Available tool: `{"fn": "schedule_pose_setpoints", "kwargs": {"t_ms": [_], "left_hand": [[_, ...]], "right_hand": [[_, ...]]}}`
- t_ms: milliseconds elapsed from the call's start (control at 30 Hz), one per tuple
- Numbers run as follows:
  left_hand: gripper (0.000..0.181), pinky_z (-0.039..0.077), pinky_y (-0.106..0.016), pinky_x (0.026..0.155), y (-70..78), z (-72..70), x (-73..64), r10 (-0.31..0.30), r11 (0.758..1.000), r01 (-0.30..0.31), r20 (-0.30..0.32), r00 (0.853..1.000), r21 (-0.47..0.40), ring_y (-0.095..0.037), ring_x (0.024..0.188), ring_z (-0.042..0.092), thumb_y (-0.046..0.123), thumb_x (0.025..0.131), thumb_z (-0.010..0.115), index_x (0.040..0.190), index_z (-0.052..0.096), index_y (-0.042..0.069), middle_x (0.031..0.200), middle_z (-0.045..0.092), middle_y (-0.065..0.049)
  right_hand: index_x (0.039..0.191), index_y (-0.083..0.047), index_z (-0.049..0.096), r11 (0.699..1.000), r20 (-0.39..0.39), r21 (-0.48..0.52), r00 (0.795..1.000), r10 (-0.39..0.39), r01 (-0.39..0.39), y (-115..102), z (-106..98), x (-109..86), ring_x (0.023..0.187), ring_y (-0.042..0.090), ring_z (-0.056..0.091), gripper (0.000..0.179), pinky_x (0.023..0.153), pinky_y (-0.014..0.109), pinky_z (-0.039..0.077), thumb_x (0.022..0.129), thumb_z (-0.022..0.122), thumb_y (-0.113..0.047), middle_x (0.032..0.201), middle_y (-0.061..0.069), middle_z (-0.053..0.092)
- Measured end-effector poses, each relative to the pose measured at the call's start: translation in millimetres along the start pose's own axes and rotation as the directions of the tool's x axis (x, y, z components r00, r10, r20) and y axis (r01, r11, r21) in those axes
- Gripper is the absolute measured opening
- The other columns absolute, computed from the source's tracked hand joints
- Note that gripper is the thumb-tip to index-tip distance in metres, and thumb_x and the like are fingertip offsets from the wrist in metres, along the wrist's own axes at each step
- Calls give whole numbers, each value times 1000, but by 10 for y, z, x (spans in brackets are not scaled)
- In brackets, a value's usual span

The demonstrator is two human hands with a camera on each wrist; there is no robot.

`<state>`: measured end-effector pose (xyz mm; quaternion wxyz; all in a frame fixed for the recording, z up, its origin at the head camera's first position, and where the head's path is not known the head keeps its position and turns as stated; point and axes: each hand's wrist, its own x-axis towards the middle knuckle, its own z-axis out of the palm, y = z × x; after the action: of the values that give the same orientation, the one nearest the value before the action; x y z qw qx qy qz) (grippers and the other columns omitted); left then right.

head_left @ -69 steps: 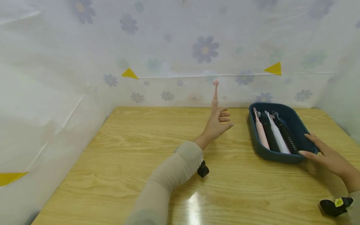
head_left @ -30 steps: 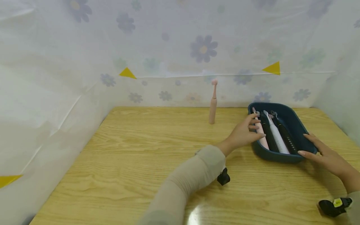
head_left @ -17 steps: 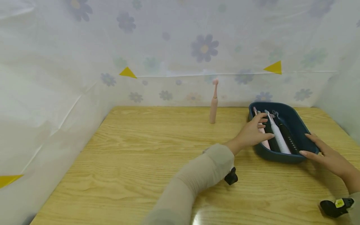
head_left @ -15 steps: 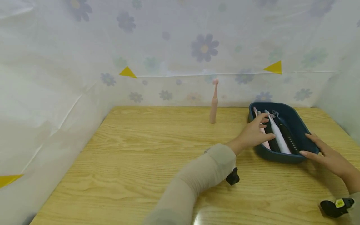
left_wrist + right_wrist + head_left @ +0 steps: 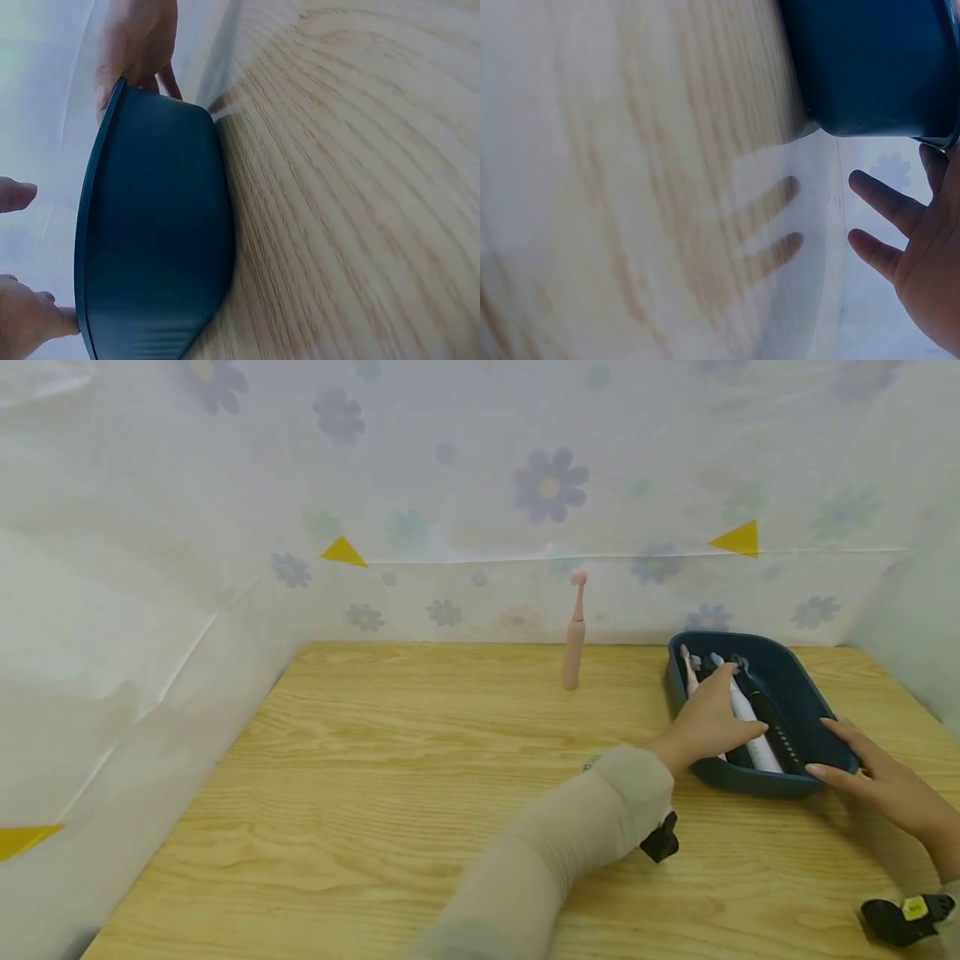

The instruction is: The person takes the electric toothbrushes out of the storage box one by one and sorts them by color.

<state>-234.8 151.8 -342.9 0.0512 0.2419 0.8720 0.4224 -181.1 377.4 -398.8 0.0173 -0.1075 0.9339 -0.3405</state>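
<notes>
A dark blue box [image 5: 757, 783] on the right of the table holds several electric toothbrushes. Over it reaches my left hand [image 5: 708, 718], thumb and index finger apart above the white toothbrush [image 5: 763, 753]; its other fingers are hidden. Beneath and beside that hand show a pink toothbrush [image 5: 687, 668] and a black toothbrush [image 5: 738, 756], both partly covered. Another black toothbrush [image 5: 772, 722] lies to their right. My right hand [image 5: 885, 785] holds the box's near right corner by the rim, and in the right wrist view two fingers stretch free beside the wall.
Left of the box, a pink electric toothbrush [image 5: 573, 652] stands upright near the back of the wooden table [image 5: 375, 777]. Behind rises a white flowered sheet [image 5: 465, 485] with yellow triangles. A plain pale sheet [image 5: 112, 652] borders the left side.
My left hand has left the pink toothbrush standing upright and moved right, first over the box's left edge, then farther across to the white toothbrush. My right hand has stayed at the box's corner.
</notes>
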Motion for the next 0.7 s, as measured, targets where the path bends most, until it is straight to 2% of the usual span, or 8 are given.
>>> {"fn": "schedule_pose_setpoints", "kwargs": {"t_ms": [200, 467, 700], "left_hand": [[75, 34, -16, 86, 76, 136, 66, -56, 993, 63, -68, 996, 101, 1, 115, 32, 33, 74, 66, 135, 24, 21, 130, 29, 13], [73, 30, -21, 91, 111, 273, 144, -132, 968, 165, -177, 975, 191, -1, 113, 33, 39, 72, 66, 131, 27, 22, 123, 33, 11], [75, 29, -25, 94, 111, 336, 202, -196, 948, 237, -195, 961, 214, -6, 118, 28, 42, 71, 66, 132, 27, 23, 127, 30, 10]], "right_hand": [[136, -4, -11, 1000, 4, 8, 1000, 10, -10, 13, 3, -9, 110, 58, -15, 75, 73, 72, 6, 90, 45, -20, 134, 24, -26], [136, -4, -11, 1000, 5, 0, 1000, 28, -28, 37, 10, -6, 110, 58, -15, 75, 73, 72, 5, 90, 46, -22, 133, 25, -26], [136, -4, -12, 999, 10, -2, 999, 32, -32, 7, 12, -1, 109, 59, -16, 75, 73, 72, 5, 90, 45, -22, 132, 26, -27]]}}
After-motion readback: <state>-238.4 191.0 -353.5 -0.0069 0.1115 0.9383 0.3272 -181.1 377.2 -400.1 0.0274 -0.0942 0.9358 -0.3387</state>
